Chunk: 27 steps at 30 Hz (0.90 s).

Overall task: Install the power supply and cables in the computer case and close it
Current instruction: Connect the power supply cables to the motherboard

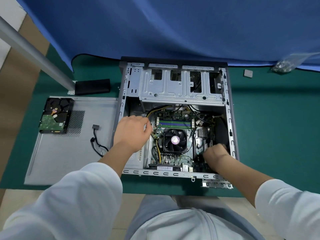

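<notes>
Computer case (174, 87) open, one side panel (57, 153) beside it, left hand (132, 131) pinching cables (156, 144), right hand (214, 152) grip unclear.

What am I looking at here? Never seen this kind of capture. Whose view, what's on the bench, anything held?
One picture, from a camera worn on a person's head, looking down at their own two hands. No robot.

An open computer case lies on a green mat. The left hand reaches in beside the yellow and black cables, fingers curled; a grip can't be confirmed. The right hand is deep in the near right corner, blurred.

To the left lies the removed side panel, carrying a hard drive and a loose black cable. The cooler fan sits mid-board.
</notes>
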Motion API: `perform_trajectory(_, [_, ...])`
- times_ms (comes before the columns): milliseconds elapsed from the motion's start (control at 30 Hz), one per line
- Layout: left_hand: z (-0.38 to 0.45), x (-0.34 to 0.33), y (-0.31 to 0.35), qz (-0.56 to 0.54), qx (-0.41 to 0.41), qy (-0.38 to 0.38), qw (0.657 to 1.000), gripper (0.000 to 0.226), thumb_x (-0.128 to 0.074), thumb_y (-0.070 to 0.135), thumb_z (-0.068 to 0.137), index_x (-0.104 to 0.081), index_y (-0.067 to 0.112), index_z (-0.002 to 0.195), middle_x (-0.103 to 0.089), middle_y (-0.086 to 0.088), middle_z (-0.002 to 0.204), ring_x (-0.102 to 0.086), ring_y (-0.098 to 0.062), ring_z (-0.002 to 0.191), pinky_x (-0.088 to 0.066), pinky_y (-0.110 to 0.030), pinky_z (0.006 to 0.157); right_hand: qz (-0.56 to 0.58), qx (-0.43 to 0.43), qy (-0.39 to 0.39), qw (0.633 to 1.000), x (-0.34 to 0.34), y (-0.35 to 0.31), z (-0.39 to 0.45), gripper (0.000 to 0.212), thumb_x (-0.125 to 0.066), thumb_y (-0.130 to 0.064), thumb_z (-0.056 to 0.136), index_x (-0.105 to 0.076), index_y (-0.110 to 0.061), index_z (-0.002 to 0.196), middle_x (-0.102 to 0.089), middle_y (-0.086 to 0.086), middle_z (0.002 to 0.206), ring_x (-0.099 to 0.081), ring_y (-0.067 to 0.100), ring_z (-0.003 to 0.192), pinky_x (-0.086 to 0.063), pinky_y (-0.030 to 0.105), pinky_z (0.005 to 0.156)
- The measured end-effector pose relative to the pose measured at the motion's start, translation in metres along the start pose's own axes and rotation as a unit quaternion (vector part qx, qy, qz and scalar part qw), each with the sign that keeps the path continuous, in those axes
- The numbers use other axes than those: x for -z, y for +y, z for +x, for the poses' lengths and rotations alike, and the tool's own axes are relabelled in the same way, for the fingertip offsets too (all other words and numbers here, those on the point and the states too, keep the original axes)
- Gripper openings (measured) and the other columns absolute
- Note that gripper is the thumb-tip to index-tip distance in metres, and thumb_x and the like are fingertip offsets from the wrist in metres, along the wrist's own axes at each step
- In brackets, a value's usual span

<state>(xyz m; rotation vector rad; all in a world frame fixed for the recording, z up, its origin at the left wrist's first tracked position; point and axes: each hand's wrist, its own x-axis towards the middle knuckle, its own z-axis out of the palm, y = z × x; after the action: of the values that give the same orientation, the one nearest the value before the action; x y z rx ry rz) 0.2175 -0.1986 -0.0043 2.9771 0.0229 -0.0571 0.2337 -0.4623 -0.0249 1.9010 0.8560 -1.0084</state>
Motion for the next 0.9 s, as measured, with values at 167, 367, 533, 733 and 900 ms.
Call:
perform_trajectory(167, [0.0001,-0.0008,-0.0007,0.005,-0.004,0.004,1.0,0.03,-0.039,0.027,0.093,-0.06,0.019,0.073,-0.061,0.003,0.07,-0.049,-0.018,0.066,-0.033,-0.031,0.068,-0.002,-0.002,-0.004,1.0,0.0012,0.0005,-0.0021,0.024,-0.043,-0.006,0.097,-0.056,-0.004,0.117,-0.05,0.002,0.076,-0.042,0.015,0.061,-0.038,0.027,0.062])
perform_trajectory(367, [0.0007,-0.0016,-0.0012,0.001,-0.003,0.005,1.0,0.031,-0.038,0.027,0.093,-0.06,0.019,0.073,-0.061,0.003,0.07,-0.046,-0.017,0.064,-0.034,-0.031,0.068,0.012,0.0,0.0,1.0,0.0001,0.0018,-0.0025,0.028,-0.044,-0.009,0.097,-0.053,-0.003,0.123,-0.062,0.005,0.113,-0.056,0.019,0.09,-0.046,0.03,0.08])
perform_trajectory(533, [0.0009,-0.0015,-0.0014,0.001,0.0,0.004,1.0,0.031,-0.038,0.027,0.093,-0.062,0.019,0.074,-0.062,0.004,0.071,-0.05,-0.018,0.066,-0.037,-0.032,0.07,0.019,-0.001,0.005,1.0,-0.0024,0.0008,0.0002,0.029,-0.045,-0.008,0.097,-0.052,-0.001,0.124,-0.062,0.006,0.115,-0.059,0.019,0.092,-0.047,0.031,0.081])
perform_trajectory(733, [-0.0005,-0.0007,-0.0005,-0.001,0.001,0.006,1.0,0.031,-0.039,0.027,0.093,-0.061,0.019,0.073,-0.061,0.004,0.069,-0.049,-0.018,0.064,-0.038,-0.032,0.07,-0.005,0.029,0.0,1.0,-0.0035,0.0002,0.003,0.027,-0.045,0.002,0.094,-0.057,-0.005,0.117,-0.063,0.002,0.106,-0.061,0.016,0.091,-0.04,0.028,0.065])
perform_trajectory(900, [-0.0003,0.001,0.0007,-0.015,-0.004,0.022,1.0,0.028,-0.045,0.022,0.092,-0.06,0.015,0.068,-0.06,0.0,0.065,-0.048,-0.021,0.061,-0.038,-0.033,0.067,-0.044,0.05,0.011,0.998,-0.0033,0.0,0.0039,0.024,-0.045,0.005,0.093,-0.061,-0.009,0.104,-0.064,0.0,0.1,-0.059,0.013,0.08,-0.039,0.026,0.061])
